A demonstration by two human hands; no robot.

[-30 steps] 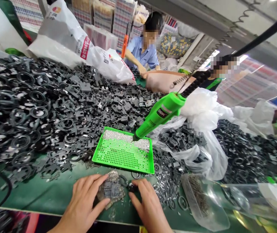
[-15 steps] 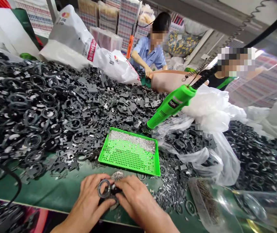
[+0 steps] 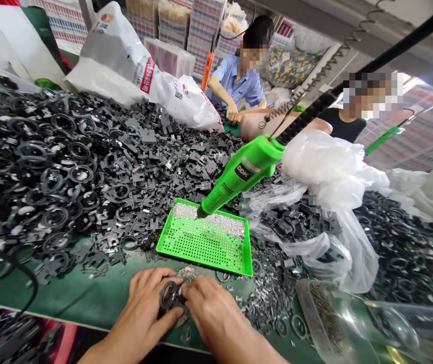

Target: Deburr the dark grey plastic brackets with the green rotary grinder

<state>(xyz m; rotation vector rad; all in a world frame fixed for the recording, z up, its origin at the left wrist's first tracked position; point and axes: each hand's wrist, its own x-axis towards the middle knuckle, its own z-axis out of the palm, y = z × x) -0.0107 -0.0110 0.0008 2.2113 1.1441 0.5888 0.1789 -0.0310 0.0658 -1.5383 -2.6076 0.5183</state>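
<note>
Close to the front edge of the green table, my left hand (image 3: 146, 303) grips a small black ring-shaped plastic part (image 3: 169, 295) between thumb and fingers. My right hand (image 3: 208, 308) is closed at the part's right side, its fingertips pressed together there; whether they pinch a smaller piece is hidden. A lumpy greyish object (image 3: 186, 273) lies just behind and beneath the part, mostly covered by my hands. Beyond them lies a green perforated tray (image 3: 204, 255) with tiny silvery pieces along its far side. Over the tray hangs a green electric screwdriver (image 3: 235, 177), tip down.
Heaps of black rings (image 3: 55, 220) and dark flat parts (image 3: 186, 167) cover the left and middle. At right lie a plastic bag (image 3: 337, 247) and a clear container of screws (image 3: 324, 313). A co-worker (image 3: 239, 76) sits opposite; another person (image 3: 347, 121) is behind, right.
The hanging screwdriver has swung left and nearer, its tip now over the tray. The ring part has turned slightly in my left hand. My right fingers have shifted a little against it.
</note>
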